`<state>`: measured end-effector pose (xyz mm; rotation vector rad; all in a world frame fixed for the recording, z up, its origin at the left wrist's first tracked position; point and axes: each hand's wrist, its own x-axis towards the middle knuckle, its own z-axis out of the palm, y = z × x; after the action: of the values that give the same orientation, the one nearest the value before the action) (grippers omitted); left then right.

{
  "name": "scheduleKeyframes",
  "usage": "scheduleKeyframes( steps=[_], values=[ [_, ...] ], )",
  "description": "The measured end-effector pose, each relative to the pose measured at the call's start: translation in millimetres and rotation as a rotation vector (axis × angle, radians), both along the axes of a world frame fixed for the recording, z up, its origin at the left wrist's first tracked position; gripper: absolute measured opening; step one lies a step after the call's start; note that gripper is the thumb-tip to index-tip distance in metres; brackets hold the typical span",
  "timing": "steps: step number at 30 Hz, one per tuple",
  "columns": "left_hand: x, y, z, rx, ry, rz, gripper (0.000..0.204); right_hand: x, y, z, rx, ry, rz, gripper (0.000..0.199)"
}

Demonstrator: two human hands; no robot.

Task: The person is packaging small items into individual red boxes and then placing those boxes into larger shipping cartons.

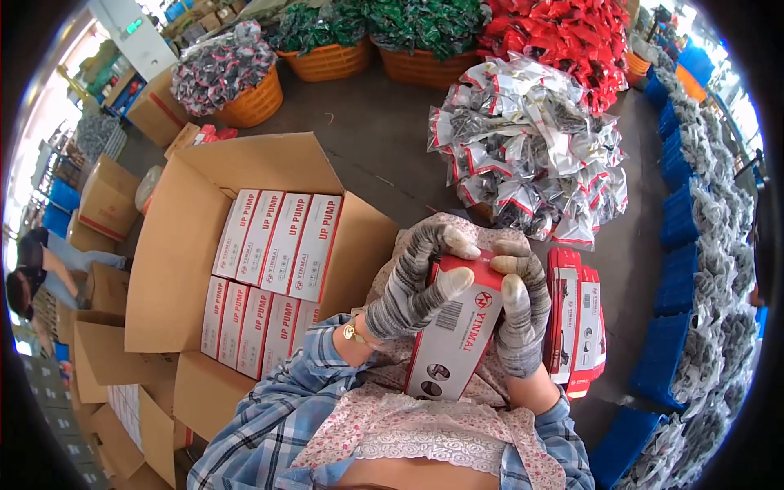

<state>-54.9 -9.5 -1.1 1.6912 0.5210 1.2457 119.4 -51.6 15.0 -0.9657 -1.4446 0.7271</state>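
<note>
A white and red product box [450, 349] stands on end in my lap, printed face toward me. My left hand [416, 282], in a grey striped knit glove with pale fingertips, closes on its upper left side, thumb over the front face. On the upper right edge my right hand [523, 306], gloved alike, is closed with its fingertips at the red top end. To the left, an open carton [269, 159] holds two rows of upright white boxes [278, 245]. Several red and white boxes [586, 327] are stacked just right of my right hand.
Ahead stands a heap of clear-bagged parts [531, 151]. Orange baskets [327, 61] piled with green, red and grey bags line the back. Blue crates [678, 265] of wrapped parts run along the right. Further open cartons [106, 351] and another person [57, 269] are at far left.
</note>
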Motion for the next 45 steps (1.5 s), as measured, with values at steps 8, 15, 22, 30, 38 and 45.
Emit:
scheduleKeyframes(
  steps=[8, 15, 22, 30, 38, 45],
  values=[
    [21.5, -21.8, 16.6, -0.175, -0.355, 0.111, 0.032, -12.1, -15.7, 13.9, -0.116, 0.207, 0.066, 0.02],
    [24.3, -13.6, 22.6, -0.181, -0.122, 0.189, 0.015, -1.5, -0.9, 14.4, -0.163, 0.082, -0.023, 0.02],
    [20.2, -20.7, 4.6, -0.297, -0.147, 0.109, 0.02, -5.4, -6.4, 7.6, -0.23, 0.183, 0.018, 0.031],
    [20.1, -31.8, -42.0, -0.306, -0.146, 0.32, 0.04, 5.6, 13.0, -31.9, -0.003, -0.064, -0.127, 0.037],
    [-29.1, 46.0, -35.0, -1.105, -0.647, -0.28, 0.059, 6.0, 52.7, -17.6, 0.673, -0.955, 0.015, 0.052],
    [-2.5, 53.4, 35.5, 0.042, -0.769, 0.026, 0.057, -1.8, 101.0, 21.4, 0.048, -0.514, 0.352, 0.048]
  ],
)
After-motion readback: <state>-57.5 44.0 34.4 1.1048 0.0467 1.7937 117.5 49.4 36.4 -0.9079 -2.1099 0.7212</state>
